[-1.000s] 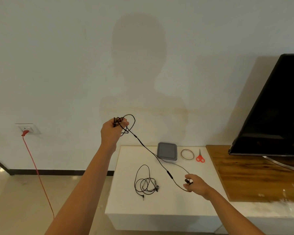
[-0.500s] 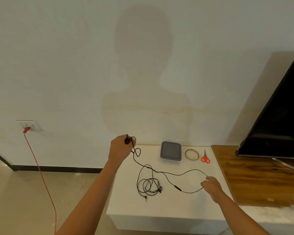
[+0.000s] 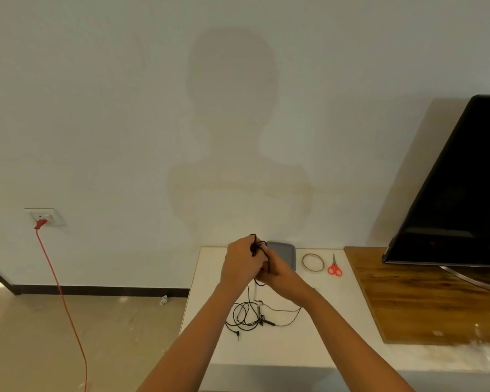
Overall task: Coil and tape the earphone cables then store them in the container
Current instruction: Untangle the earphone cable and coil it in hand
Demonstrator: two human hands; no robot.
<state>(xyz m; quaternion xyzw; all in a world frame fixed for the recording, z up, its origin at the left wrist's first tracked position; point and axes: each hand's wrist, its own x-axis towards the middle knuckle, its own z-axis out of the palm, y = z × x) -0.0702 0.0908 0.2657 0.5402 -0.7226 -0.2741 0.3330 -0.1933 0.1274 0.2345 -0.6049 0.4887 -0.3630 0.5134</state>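
Coiling was the step in hand. Just left of the container (image 3: 286, 254), the left hand (image 3: 239, 261) clenched round a bunch of loops of one earphone cable (image 3: 259, 246). A second earphone cable (image 3: 248, 318) lay loose on the tabletop (image 3: 340, 304), well in front of the container. The right hand (image 3: 279, 274), in front of the container and touching the left, had the held cable running across it; whether its fingers pinched it I could not tell. Right of the container lay the tape roll (image 3: 313, 262), then the scissors (image 3: 334, 267). Next, probably, the trailing slack needed winding on, with the bunch kept gripped while tape was fetched
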